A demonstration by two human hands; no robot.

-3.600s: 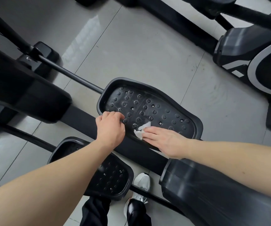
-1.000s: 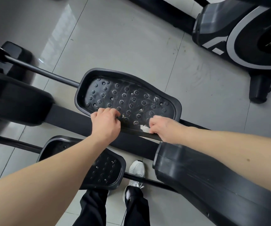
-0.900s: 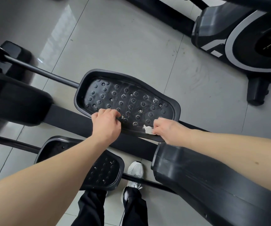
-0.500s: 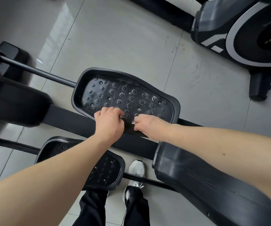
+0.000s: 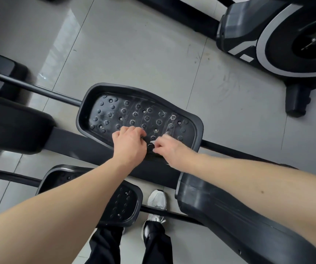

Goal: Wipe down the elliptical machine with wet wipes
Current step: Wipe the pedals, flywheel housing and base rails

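Wipe-down at the footplate: a small white wet wipe (image 5: 152,147) is pinched in the curled fingers (image 5: 162,142) of the right hand (image 5: 169,149) and pressed to the near rim of the black, studded, oval plastic pedal (image 5: 140,111) of the black elliptical machine (image 5: 229,210). The left hand (image 5: 129,144), just beside it, is clenched over the same rim. The pedal's long axis is seen running from upper left to lower right, and most of its studded face lies beyond and to the left of the wipe. The right hand is judged the nearer for the next stroke. A leftward run along the rim is blocked by the left hand.
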